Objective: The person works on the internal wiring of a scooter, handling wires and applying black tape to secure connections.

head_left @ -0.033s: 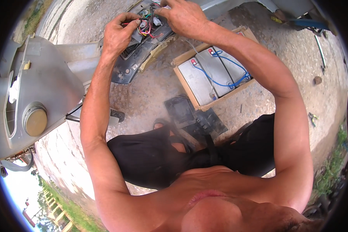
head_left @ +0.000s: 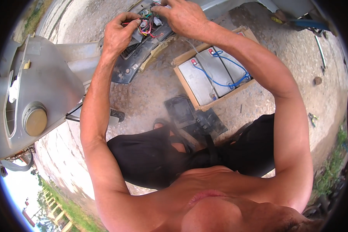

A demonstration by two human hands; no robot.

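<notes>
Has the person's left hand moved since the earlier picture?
No, not visibly: against the cardboard battery box, the left hand keeps the same place, up and left of it, at the coloured wires.

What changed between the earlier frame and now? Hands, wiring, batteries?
Nothing visibly moved, and no grasp or release shows. Same as before: left hand and right hand at the coloured wires, grey batteries with blue leads, black plastic piece on the ground, pliers off to the right.
</notes>
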